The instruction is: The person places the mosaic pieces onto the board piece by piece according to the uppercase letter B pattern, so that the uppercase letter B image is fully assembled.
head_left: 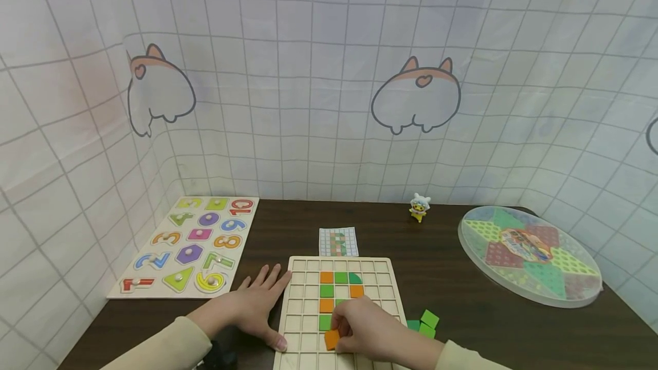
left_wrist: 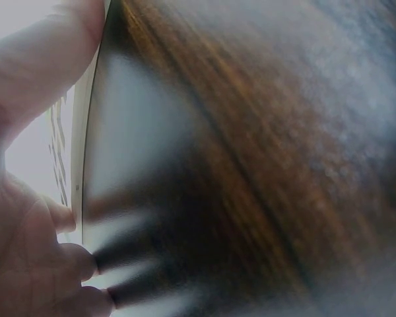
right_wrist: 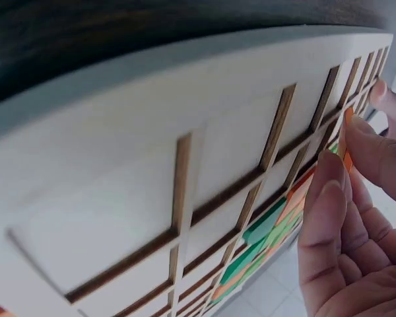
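A wooden grid board (head_left: 301, 324) lies on the dark table, with orange and green tiles set in some of its squares. My right hand (head_left: 367, 327) pinches an orange square tile (head_left: 331, 340) between thumb and fingers, low over the board under a column of tiles. In the right wrist view the orange tile (right_wrist: 345, 142) is seen edge-on between the fingertips. My left hand (head_left: 259, 304) rests with fingers spread along the board's left edge, its thumb on the lower left edge. The right hand hides part of the board's tiles.
Several loose green tiles (head_left: 428, 324) lie right of the board. A small printed pattern card (head_left: 338, 242) sits behind it. A number puzzle board (head_left: 197, 244) is at the left, a round game board (head_left: 529, 256) at the right, and a small figurine (head_left: 419, 208) near the wall.
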The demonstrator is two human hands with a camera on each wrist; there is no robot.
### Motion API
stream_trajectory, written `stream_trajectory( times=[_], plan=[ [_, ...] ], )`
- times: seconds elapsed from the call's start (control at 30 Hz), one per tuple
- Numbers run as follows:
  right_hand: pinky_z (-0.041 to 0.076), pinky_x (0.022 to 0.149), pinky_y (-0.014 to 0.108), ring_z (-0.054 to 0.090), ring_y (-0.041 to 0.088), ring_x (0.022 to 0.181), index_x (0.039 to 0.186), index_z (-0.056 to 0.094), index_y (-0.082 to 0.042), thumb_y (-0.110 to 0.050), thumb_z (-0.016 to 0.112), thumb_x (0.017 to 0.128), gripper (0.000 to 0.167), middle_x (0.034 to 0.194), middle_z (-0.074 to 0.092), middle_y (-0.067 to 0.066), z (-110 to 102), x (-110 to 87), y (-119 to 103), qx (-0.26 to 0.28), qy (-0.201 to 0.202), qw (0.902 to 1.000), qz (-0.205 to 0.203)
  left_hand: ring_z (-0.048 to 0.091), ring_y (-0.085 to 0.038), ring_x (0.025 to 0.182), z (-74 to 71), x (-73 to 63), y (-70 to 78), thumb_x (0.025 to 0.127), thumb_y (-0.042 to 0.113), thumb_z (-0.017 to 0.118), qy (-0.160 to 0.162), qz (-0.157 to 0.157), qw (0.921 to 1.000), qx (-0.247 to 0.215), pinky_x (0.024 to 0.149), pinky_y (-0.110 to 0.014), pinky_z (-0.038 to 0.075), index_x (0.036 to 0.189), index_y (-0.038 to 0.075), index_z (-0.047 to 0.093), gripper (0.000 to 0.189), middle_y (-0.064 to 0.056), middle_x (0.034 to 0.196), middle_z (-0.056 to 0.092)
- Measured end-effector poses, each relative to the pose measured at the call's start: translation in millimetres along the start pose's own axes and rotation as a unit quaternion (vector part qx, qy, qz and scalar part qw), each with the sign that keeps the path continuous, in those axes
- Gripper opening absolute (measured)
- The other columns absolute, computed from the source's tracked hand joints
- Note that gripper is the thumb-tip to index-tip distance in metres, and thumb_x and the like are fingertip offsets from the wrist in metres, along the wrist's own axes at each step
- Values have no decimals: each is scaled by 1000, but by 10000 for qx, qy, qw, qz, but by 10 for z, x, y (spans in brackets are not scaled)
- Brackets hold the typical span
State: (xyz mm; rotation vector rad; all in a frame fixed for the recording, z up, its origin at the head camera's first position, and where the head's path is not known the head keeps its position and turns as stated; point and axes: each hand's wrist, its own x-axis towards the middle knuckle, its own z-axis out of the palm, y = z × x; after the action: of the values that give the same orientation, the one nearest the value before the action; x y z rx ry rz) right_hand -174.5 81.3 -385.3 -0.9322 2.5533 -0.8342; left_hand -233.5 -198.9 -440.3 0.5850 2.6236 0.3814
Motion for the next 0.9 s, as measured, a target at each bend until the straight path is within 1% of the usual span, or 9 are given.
stream_trajectory(
  times=[0.17,0.43,0.6,0.73,0.9],
  plan=[
    [46,60,18,49,-3,61,83,70,-9,-6,87,78,18,67,59,-11,44,26,-59,-214,53,9996,203,1,-45,159,1,-10,3,56,90,72,-19,-28,10000,-25,119,-74,9,166,21,10,145,-18,173,5],
    [44,59,17,47,-1,59,81,70,-9,-6,87,76,18,64,56,-10,107,89,-121,-494,32,9982,351,1,-45,159,0,-28,11,56,90,72,-13,-11,10000,-57,119,-74,10,166,20,10,144,-19,173,5],
    [45,59,17,48,-2,60,80,70,-9,-6,88,75,18,65,59,-10,113,106,-137,-636,1,9974,353,1,-45,159,-1,-30,12,56,91,72,-10,-22,10000,-41,119,-74,10,166,20,10,144,-19,173,5],
    [45,59,17,48,-2,61,79,72,-9,-9,89,75,18,65,59,-10,111,102,-139,-709,30,9970,309,1,-46,158,-1,-27,8,56,91,71,18,19,10000,-31,119,-74,10,166,19,10,145,-19,172,5],
    [45,58,16,48,-4,60,74,73,-10,-12,87,80,15,64,62,-10,124,101,-134,-795,122,9965,209,1,-46,158,5,-19,-2,56,91,71,50,50,10000,-20,119,-75,10,166,20,10,145,-19,172,5]
  ],
)
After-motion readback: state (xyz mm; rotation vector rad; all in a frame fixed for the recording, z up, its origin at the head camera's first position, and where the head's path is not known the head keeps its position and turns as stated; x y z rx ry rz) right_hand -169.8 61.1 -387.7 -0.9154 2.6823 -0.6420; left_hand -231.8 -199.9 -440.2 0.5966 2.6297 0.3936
